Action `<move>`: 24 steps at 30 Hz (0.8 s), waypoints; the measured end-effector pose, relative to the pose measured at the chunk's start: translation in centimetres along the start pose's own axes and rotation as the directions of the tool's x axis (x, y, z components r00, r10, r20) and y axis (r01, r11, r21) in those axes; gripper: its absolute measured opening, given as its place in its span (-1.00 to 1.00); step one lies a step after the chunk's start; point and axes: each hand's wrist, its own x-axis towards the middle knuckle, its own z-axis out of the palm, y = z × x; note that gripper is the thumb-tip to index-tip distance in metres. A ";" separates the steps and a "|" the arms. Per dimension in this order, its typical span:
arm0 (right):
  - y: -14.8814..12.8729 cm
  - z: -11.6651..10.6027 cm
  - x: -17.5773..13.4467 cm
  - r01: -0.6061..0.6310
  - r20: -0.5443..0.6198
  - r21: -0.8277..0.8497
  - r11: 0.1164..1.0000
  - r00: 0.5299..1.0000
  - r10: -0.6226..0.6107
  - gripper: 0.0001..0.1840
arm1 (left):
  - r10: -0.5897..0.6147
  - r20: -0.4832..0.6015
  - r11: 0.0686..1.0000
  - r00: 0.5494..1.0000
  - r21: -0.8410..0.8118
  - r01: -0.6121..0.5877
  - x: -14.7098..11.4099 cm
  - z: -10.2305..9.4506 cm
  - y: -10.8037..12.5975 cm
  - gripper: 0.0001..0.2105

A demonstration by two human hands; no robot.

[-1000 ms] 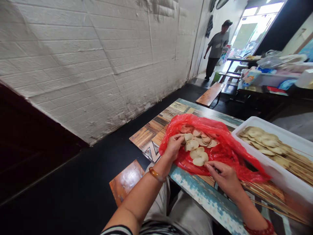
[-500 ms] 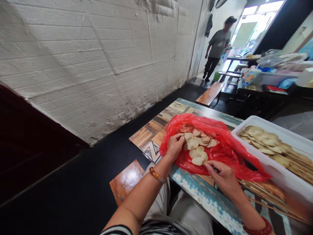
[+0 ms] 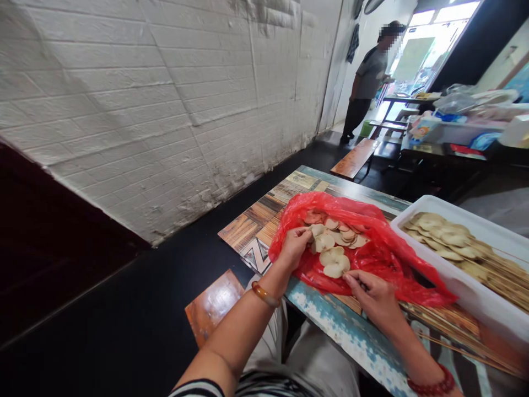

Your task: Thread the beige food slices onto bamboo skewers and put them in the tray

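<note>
1. Left hand (image 3: 295,248): thumb and forefinger pinched on the far end of a row of pale slices (image 3: 335,266).
2. Right hand (image 3: 374,298): thumb and forefinger closed at the row's near end; whether on a slice's rim or a stick, I cannot tell, as the fingertips cover it.
3. The row lies over an open red plastic bag (image 3: 355,208), near the worktop's left corner; loose slices (image 3: 349,238) lie in the bag beside it.
4. The bag's loose end trails past the right hand to the white tray (image 3: 458,289), filling the space between them.
5. Tray, toward the right end of the worktop (image 3: 256,220): overlapping slices (image 3: 446,234) and thin sticks (image 3: 504,270), running out of sight rightward.
6. More sticks (image 3: 454,325) lie between the tray and the near edge, partly hidden by the right forearm and blurred farther right.
7. Beyond the far edge: a bench (image 3: 355,160) and a second table piled with plastic bags (image 3: 463,105), hard to separate.
8. Another person (image 3: 367,80) stands past the bench, dim against the bright doorway.
</note>
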 end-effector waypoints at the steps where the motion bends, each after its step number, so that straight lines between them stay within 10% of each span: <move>1: 0.0 0.0 0.0 -0.005 -0.001 0.004 1.000 1.000 0.005 -0.68 | 0.005 0.006 1.000 1.000 0.006 -0.005 0.0 0.0 0.0 -0.84; 13: -1.2 -0.4 0.3 -0.101 0.011 0.129 0.986 0.995 0.100 -0.67 | -0.076 0.154 0.927 0.985 -0.353 0.127 -0.2 -0.2 0.8 -0.66; 24: -1.5 -0.1 0.3 -0.100 0.015 0.129 0.987 0.995 0.099 -0.66 | -0.092 0.298 0.920 0.950 -0.341 0.196 -0.8 0.1 0.9 -0.69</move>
